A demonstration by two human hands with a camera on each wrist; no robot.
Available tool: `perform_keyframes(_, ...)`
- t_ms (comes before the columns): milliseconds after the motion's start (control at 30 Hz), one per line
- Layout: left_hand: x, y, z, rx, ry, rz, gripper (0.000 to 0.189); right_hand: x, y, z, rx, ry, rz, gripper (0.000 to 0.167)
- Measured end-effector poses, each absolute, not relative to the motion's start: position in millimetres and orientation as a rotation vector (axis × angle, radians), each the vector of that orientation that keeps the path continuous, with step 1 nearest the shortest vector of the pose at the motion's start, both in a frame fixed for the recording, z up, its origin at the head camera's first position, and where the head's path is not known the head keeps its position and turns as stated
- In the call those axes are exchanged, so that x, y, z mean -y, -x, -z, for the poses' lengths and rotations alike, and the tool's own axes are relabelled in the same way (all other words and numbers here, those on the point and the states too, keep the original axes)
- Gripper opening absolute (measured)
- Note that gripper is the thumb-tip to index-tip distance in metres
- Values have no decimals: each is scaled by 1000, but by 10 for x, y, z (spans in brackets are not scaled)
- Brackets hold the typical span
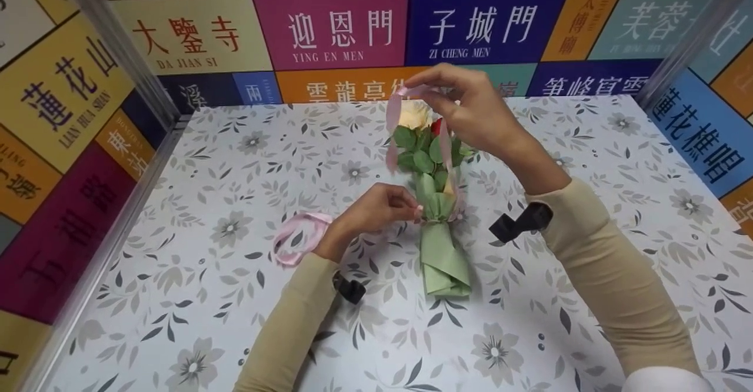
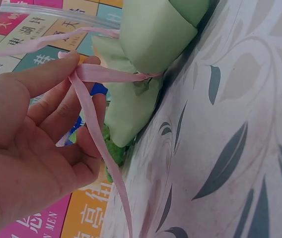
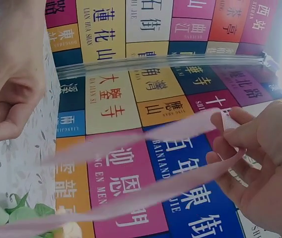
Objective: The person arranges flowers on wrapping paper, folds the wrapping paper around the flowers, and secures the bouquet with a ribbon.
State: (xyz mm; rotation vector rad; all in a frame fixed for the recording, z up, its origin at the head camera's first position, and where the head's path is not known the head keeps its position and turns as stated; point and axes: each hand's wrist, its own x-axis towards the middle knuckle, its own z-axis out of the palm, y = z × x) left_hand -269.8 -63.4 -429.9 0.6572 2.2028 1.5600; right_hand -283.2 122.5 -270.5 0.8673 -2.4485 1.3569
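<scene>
A small bouquet (image 1: 436,203) in pale green wrapping lies on the table, its cream and red blooms toward the back. Pink ribbon (image 2: 111,74) is tied round its waist. My left hand (image 1: 376,208) pinches this ribbon between thumb and forefinger, just left of the tie; a tail hangs below the fingers in the left wrist view. Raised above the blooms, my right hand (image 1: 470,106) pinches another length of the ribbon (image 3: 180,131), which loops over its fingers and runs down to the bouquet. The red bloom is partly hidden behind leaves and ribbon.
A loose coil of pink ribbon (image 1: 300,236) lies on the table left of the bouquet, beside the left wrist. The table (image 1: 194,298) has a floral-printed white cover. Colourful panels with lettering (image 1: 332,30) stand along its back and sides.
</scene>
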Motion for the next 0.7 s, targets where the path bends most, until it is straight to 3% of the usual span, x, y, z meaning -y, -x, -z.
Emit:
perform_keyframes(400, 634, 2694, 4286, -2181, -713, -1603, 13, -1414, 2983, 3139, 2999, -909, -988, 46)
perform_keyframes(700, 639, 2708, 4290, -2179, -732, -1624, 12, -1347, 2963, 3223, 2993, -1041, -843, 30)
